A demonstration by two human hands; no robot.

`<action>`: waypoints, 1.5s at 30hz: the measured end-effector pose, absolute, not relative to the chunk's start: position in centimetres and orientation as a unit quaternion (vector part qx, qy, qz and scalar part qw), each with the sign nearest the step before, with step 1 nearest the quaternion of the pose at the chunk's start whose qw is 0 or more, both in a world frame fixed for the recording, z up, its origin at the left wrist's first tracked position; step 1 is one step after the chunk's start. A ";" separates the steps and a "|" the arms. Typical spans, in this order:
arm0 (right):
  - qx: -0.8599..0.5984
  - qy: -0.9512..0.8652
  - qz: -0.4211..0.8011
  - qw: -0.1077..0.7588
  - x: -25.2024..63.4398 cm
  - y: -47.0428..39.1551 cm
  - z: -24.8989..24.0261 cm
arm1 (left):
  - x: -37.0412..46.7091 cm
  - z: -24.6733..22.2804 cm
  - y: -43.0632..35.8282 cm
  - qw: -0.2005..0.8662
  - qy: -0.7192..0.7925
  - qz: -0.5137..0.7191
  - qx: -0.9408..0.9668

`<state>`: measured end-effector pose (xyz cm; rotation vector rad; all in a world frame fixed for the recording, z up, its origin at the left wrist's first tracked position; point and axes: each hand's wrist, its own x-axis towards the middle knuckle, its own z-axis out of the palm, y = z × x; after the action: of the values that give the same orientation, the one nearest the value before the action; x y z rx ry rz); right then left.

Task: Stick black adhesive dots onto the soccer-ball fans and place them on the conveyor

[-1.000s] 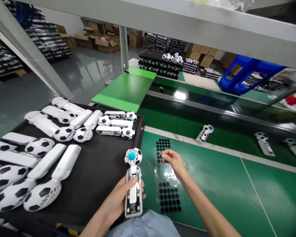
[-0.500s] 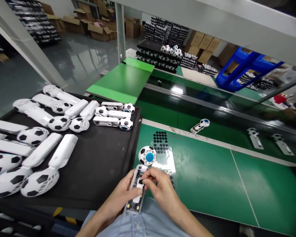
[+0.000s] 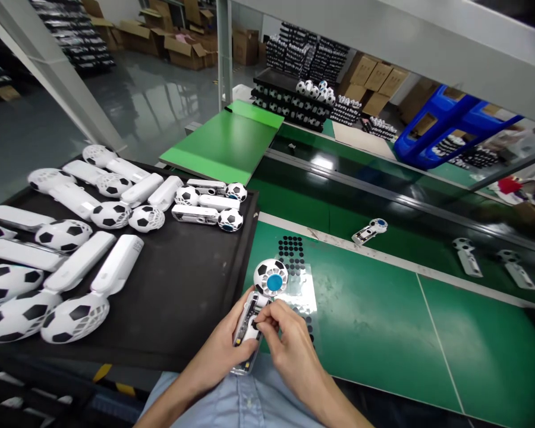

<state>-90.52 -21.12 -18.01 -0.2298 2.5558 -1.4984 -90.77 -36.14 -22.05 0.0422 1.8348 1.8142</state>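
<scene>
A handheld device with a football-patterned round head (image 3: 271, 277) and a clear, open-faced handle is held near my body, its blue disc facing up. My left hand (image 3: 229, 342) is wrapped round the handle from the left, with the thumb across it. My right hand (image 3: 288, 336) pinches at the middle of the handle, fingertips together; a small dark piece partly shows there, too hidden to make out. Just beyond lies a clear sheet with black round dots (image 3: 290, 246), on the green table (image 3: 374, 315).
A black tray (image 3: 182, 285) at the left bears several football-patterned devices (image 3: 78, 312). A green board (image 3: 225, 142) lies behind it. More devices (image 3: 370, 232) lie on the conveyor (image 3: 410, 238). A grey metal beam (image 3: 405, 41) crosses overhead; a blue plastic frame (image 3: 450, 128) leans behind.
The view has shifted slightly. The held device has tilted a little, and my left hand covers more of its handle. The nearest device on the conveyor appears slightly farther right.
</scene>
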 end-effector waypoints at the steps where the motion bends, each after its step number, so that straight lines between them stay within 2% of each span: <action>1: -0.072 0.857 -0.503 0.085 -90.5 -21.2 -18.0 | -90.8 -22.1 -36.1 0.271 0.692 0.669 0.018; 30: -0.042 0.868 -0.493 0.050 -90.6 -21.9 -18.5 | -91.1 -21.9 -35.8 0.227 0.711 0.665 0.030; 33: -0.064 0.874 -0.481 0.011 -90.4 -22.0 -18.7 | -91.1 -21.6 -35.8 0.222 0.710 0.668 0.023; 39: -0.169 0.863 -0.461 -0.119 -89.6 -21.8 -19.7 | -91.3 -21.3 -35.8 0.202 0.662 0.722 -0.003; 45: -0.175 0.859 -0.469 -0.111 -89.3 -21.5 -20.9 | -91.5 -21.4 -35.6 0.195 0.625 0.755 -0.034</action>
<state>-89.33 -21.52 -20.89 -0.5907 2.9052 -1.5882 -91.49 -35.57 -21.41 -0.0952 1.7531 2.1160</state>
